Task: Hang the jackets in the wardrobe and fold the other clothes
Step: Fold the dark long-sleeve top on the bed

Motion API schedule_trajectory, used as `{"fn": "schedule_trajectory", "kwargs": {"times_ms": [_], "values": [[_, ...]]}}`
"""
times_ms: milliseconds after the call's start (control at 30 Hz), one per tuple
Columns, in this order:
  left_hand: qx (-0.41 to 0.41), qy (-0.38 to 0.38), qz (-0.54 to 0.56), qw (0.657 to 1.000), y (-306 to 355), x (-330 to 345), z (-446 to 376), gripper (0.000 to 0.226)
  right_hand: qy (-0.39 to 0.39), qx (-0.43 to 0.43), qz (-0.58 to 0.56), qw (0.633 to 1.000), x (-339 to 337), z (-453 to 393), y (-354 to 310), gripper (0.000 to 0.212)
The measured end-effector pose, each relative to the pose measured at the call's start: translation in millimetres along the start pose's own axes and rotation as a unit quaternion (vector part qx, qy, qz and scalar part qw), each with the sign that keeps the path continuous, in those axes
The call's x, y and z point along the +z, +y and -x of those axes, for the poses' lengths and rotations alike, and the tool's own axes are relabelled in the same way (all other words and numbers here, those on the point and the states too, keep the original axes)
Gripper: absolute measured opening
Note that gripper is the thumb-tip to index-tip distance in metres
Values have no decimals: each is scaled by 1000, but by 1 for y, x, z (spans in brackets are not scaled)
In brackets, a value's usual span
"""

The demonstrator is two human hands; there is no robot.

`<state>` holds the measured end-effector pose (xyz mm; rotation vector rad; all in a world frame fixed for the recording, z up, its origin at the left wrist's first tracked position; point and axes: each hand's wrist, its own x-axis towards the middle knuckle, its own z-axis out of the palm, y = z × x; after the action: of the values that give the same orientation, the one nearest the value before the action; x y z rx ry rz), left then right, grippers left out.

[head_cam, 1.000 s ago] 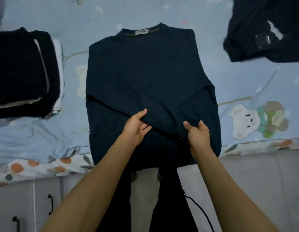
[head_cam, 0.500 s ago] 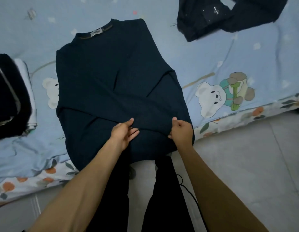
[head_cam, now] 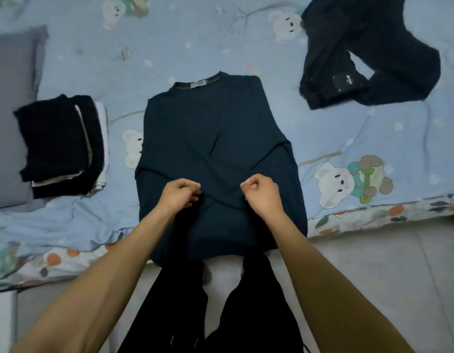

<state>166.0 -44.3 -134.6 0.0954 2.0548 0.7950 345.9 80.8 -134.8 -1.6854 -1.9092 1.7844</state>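
Note:
A dark navy sweater point(head_cam: 215, 149) lies flat on the bed, collar away from me, sleeves folded across its lower half and its hem hanging over the bed's edge. My left hand point(head_cam: 181, 196) and my right hand point(head_cam: 261, 194) hover side by side over the folded sleeve, fingers curled into loose fists. No cloth shows between the fingers. A crumpled dark garment point(head_cam: 368, 59) lies at the back right of the bed.
A stack of folded dark and white clothes point(head_cam: 60, 146) sits on the left, beside a grey pillow point(head_cam: 12, 110). The blue bear-print sheet point(head_cam: 348, 154) covers the bed. Grey floor tiles point(head_cam: 399, 276) and my dark trouser legs point(head_cam: 256, 301) are below.
Both hands have let go of the folded sleeve and curled into fists above it. The view has pulled back and now shows more of the bed.

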Motion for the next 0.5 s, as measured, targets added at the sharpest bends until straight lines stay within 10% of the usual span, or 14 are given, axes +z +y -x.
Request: {"fn": "schedule_trajectory", "kwargs": {"times_ms": [200,500], "values": [[108,167,-158,967,-30,-96,-61,29,-20,-102,56,993,65,-47,-58,15],[243,191,-330,892,-66,-146,-192,67,-62,-222,223,947,200,-170,-120,9]]}}
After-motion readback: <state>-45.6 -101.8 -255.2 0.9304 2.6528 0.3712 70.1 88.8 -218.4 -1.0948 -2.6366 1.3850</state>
